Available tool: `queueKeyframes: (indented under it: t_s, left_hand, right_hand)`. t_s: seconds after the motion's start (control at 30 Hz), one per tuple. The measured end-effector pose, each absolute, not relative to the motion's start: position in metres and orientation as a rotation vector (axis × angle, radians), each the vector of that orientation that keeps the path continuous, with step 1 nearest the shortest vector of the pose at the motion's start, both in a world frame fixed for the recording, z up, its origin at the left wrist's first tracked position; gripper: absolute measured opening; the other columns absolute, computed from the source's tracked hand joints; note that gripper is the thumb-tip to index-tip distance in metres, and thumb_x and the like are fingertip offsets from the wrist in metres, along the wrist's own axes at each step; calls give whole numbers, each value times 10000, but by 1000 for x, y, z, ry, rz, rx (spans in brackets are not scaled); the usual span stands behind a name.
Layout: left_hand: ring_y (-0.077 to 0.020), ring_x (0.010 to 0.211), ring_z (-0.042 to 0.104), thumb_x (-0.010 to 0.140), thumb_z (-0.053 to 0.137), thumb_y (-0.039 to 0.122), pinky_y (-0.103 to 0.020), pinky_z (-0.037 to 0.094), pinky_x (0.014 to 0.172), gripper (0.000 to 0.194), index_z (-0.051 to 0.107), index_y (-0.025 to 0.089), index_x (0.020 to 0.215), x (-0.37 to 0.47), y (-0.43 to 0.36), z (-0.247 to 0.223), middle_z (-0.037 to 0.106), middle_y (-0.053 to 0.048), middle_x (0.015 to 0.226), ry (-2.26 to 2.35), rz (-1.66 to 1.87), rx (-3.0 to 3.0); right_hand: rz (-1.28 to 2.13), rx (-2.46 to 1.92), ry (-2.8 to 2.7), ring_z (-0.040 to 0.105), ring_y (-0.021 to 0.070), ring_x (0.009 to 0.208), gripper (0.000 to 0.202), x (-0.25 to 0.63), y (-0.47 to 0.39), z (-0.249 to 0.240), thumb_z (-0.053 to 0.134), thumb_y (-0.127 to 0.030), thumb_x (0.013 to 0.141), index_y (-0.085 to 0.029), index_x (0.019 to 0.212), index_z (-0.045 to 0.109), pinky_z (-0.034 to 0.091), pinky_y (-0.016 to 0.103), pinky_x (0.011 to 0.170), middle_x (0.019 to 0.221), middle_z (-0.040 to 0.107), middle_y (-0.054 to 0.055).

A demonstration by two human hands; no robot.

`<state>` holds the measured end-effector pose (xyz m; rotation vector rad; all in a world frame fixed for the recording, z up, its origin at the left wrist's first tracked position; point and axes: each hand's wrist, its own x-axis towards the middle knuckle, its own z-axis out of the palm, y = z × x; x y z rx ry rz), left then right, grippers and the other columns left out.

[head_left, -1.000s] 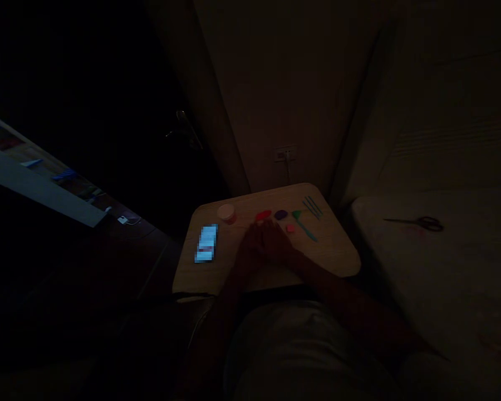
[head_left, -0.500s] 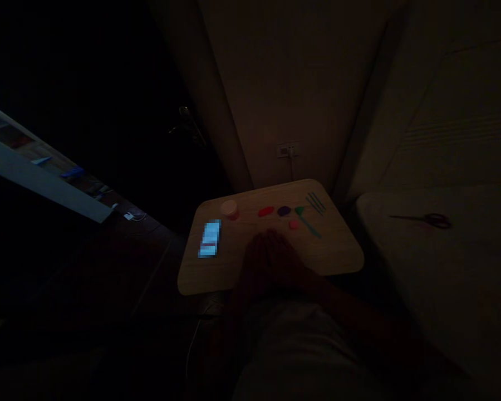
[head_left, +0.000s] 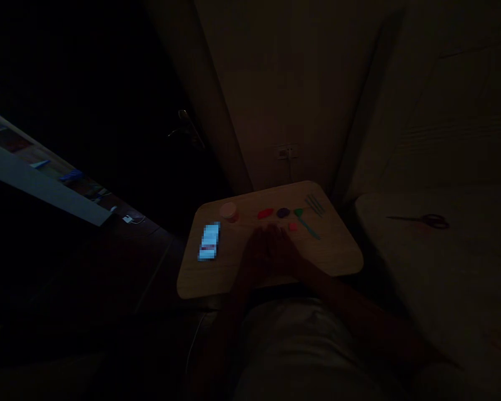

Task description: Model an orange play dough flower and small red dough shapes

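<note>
Side by side over the small wooden table point(head_left: 217, 283), my left hand point(head_left: 256, 248) and my right hand point(head_left: 281, 250) point away from me. Their fingers look stretched out, though the dark blurs them. Whether anything lies beneath the palms is hidden. Just beyond the fingertips are a red lump point(head_left: 265, 213) and a dark purple lump point(head_left: 283, 213), clay-like in look. A small pink block point(head_left: 293, 226) sits close to my right fingers. Beside it, a green piece point(head_left: 298, 212) touches or nearly touches the top of a teal tool with a toothed end point(head_left: 309, 226).
At the table's left lie a lit phone point(head_left: 209, 241) and a pinkish lidded tub point(head_left: 229, 211). Several thin sticks point(head_left: 314, 204) rest at the far right corner. Scissors point(head_left: 428, 220) lie on a pale surface at right. A plugged wall socket point(head_left: 286, 152) is behind the table.
My hands have drawn slightly apart and flattened, with the fingers more side by side than before. The left forearm shows more. The things on the table stay in place.
</note>
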<state>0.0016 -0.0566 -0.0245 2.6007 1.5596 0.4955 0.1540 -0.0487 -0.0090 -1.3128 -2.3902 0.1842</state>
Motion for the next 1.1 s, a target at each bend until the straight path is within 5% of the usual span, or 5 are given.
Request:
queueKeyframes:
  t_s: [0.2, 0.57, 0.87, 1.1]
  left_hand:
    - [-329, 1572, 216, 965, 451, 283, -568, 240, 1266, 760, 126, 131, 1635, 1, -94, -31, 250, -184, 1683, 1603, 522, 2593]
    - [-326, 1559, 250, 934, 475, 291, -539, 231, 1271, 727, 242, 119, 1601, 11, -29, -19, 305, -183, 1662, 1656, 492, 2589]
    - [-359, 1572, 198, 938, 481, 296, -585, 206, 1262, 785, 157, 135, 1635, 8, -103, -27, 272, -184, 1676, 1639, 499, 2636]
    - [-349, 1567, 218, 917, 483, 263, -552, 193, 1273, 757, 234, 92, 1610, 9, -58, -21, 296, -197, 1663, 1610, 400, 2610]
  right_hand:
    - [234, -1261, -2387, 241, 408, 1543, 942, 160, -80, -10, 444, -690, 965, 17, 1574, 319, 203, 565, 1245, 1626, 311, 282]
    - [181, -1399, -2354, 305, 425, 1511, 857, 148, -12, -4, 366, -659, 1006, 29, 1515, 420, 207, 576, 1228, 1577, 391, 304]
    - [245, -1247, -2349, 237, 405, 1541, 971, 161, -85, -13, 480, -700, 943, 27, 1569, 325, 199, 573, 1240, 1608, 340, 299]
    - [214, -1340, -2378, 250, 405, 1539, 843, 157, -42, -8, 411, -621, 1002, 21, 1547, 373, 189, 568, 1235, 1612, 330, 298]
